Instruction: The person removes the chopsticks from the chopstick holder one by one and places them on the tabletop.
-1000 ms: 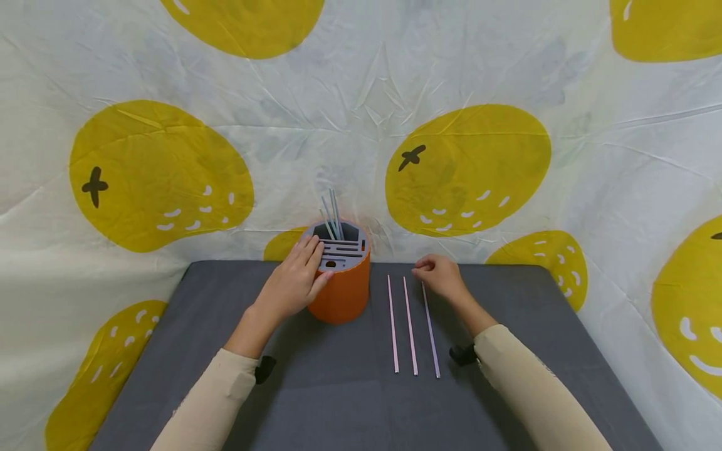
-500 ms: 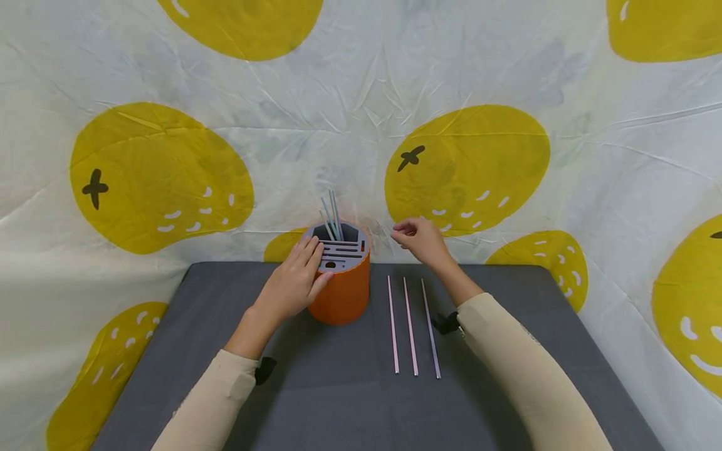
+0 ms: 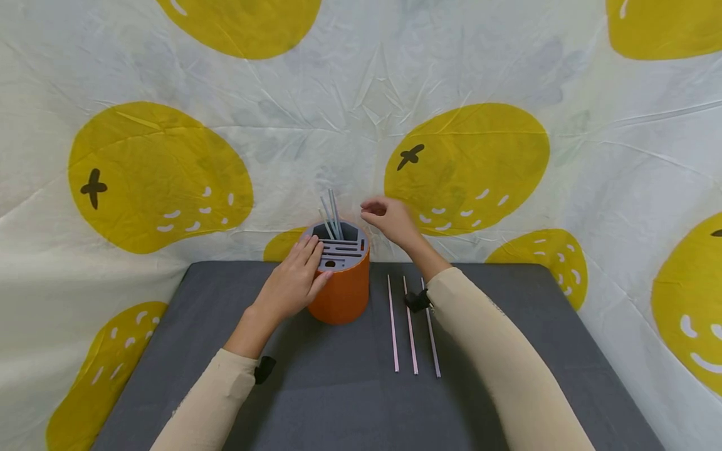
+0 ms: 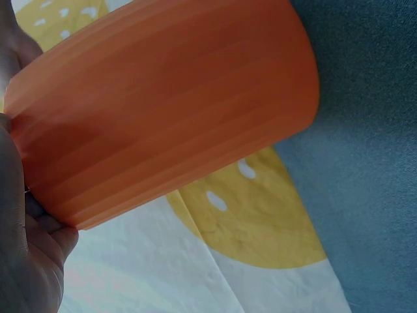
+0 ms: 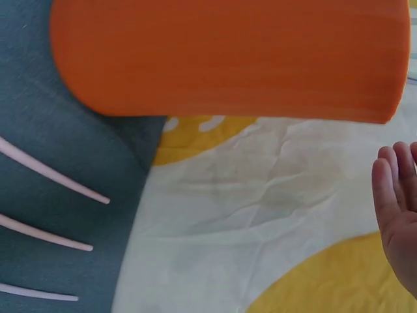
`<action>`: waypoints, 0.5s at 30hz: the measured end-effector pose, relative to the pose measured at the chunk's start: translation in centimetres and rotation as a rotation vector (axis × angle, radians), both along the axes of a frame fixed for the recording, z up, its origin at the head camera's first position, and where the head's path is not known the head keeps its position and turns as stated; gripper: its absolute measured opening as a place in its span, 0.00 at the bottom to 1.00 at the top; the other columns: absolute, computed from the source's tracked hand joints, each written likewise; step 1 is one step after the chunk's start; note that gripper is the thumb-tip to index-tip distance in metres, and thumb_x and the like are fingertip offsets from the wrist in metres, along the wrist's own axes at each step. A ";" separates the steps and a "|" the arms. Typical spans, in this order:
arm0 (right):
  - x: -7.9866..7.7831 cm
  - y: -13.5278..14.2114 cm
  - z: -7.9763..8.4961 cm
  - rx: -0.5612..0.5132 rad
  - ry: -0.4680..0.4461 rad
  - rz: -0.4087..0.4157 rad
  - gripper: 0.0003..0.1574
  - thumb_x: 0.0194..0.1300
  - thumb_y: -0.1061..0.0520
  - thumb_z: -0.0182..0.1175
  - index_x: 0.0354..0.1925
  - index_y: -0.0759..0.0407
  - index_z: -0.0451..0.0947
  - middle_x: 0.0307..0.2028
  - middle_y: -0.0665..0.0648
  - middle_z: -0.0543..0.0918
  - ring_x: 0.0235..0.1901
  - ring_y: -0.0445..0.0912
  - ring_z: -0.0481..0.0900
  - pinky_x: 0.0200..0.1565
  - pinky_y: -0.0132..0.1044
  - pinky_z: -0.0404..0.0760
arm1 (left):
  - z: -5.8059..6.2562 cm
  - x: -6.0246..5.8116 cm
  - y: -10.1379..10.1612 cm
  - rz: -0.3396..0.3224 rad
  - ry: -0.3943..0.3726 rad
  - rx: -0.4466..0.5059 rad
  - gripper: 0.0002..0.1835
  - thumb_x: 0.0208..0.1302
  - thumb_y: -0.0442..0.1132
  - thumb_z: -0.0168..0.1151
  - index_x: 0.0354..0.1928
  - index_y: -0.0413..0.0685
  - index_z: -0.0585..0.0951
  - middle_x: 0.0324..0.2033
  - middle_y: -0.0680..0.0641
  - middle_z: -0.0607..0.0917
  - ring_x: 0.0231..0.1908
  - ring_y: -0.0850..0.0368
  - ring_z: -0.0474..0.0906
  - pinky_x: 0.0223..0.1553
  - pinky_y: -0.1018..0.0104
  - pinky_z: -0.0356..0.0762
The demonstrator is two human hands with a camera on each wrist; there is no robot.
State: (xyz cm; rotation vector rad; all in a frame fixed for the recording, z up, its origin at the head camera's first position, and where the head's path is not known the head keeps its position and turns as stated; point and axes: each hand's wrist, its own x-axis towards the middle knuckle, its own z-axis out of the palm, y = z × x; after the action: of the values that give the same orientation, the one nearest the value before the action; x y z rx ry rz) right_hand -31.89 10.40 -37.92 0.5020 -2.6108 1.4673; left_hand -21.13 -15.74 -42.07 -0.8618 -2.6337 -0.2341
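Observation:
An orange round holder (image 3: 344, 294) with a grey slotted top stands at the back of the grey mat (image 3: 316, 394). A few pale straws (image 3: 333, 213) stick up from its rear slot. My left hand (image 3: 293, 282) grips the holder, fingers lying over the top and thumb on the side wall. In the left wrist view the palm (image 4: 26, 261) presses the orange wall (image 4: 169, 111). My right hand (image 3: 392, 222) hovers just right of the upright straws, loosely curled and holding nothing. Three pale pink straws (image 3: 410, 332) lie side by side on the mat, the rightmost partly under my right forearm.
A white cloth with large yellow fruit prints (image 3: 282, 144) hangs close behind the mat and drapes around its sides. In the right wrist view, the holder (image 5: 228, 59), the straw ends (image 5: 52, 173) and my fingers (image 5: 397, 202) show against the cloth.
My right hand has lifted from the far ends of the lying straws and moved up and left toward the holder's top. The left hand and the three straws have not moved.

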 end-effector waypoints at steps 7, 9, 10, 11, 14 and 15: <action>-1.0 -2.3 0.9 0.003 -0.023 0.065 0.19 0.72 0.59 0.66 0.57 0.64 0.82 0.52 0.61 0.88 0.53 0.54 0.85 0.58 0.47 0.84 | 0.1 0.0 -0.1 -0.006 0.012 0.000 0.36 0.79 0.52 0.55 0.75 0.30 0.66 0.75 0.31 0.66 0.77 0.35 0.60 0.77 0.45 0.60; -1.2 -2.9 1.0 0.007 -0.027 0.078 0.19 0.72 0.59 0.66 0.58 0.64 0.82 0.52 0.61 0.88 0.53 0.53 0.85 0.59 0.46 0.84 | 0.1 -0.1 -0.1 -0.005 0.012 0.000 0.36 0.78 0.52 0.55 0.75 0.30 0.66 0.75 0.31 0.66 0.77 0.35 0.60 0.77 0.45 0.59; -1.2 -3.1 1.0 0.009 -0.030 0.082 0.19 0.72 0.59 0.66 0.58 0.64 0.82 0.52 0.61 0.88 0.54 0.53 0.86 0.59 0.46 0.84 | 0.1 -0.1 -0.1 -0.005 0.012 0.001 0.36 0.78 0.52 0.55 0.75 0.30 0.66 0.75 0.31 0.67 0.77 0.35 0.60 0.77 0.45 0.59; -1.3 -3.3 1.1 0.015 -0.031 0.085 0.19 0.72 0.58 0.66 0.58 0.63 0.82 0.52 0.61 0.88 0.53 0.53 0.86 0.59 0.46 0.84 | 0.1 -0.1 -0.2 -0.007 0.013 0.000 0.36 0.78 0.52 0.55 0.75 0.30 0.66 0.75 0.31 0.67 0.77 0.35 0.60 0.77 0.45 0.59; -1.3 -3.8 1.2 0.030 -0.034 0.084 0.18 0.72 0.57 0.66 0.56 0.62 0.83 0.51 0.60 0.88 0.52 0.52 0.86 0.57 0.44 0.85 | 0.0 0.0 -0.2 -0.010 0.016 -0.003 0.36 0.78 0.52 0.56 0.75 0.30 0.66 0.75 0.31 0.67 0.77 0.35 0.60 0.77 0.45 0.59; -1.3 -4.0 1.2 0.037 -0.039 0.082 0.17 0.72 0.56 0.66 0.56 0.61 0.83 0.50 0.60 0.88 0.51 0.52 0.86 0.56 0.44 0.86 | 0.0 0.0 -0.2 -0.011 0.016 -0.003 0.36 0.78 0.52 0.56 0.75 0.30 0.66 0.74 0.31 0.67 0.77 0.35 0.60 0.77 0.45 0.59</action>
State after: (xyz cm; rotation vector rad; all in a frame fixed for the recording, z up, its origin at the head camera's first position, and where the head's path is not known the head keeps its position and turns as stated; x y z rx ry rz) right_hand -33.20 6.42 -36.70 0.5974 -2.6819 1.4691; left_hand -21.12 -15.91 -42.04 -0.8760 -2.6159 -0.2252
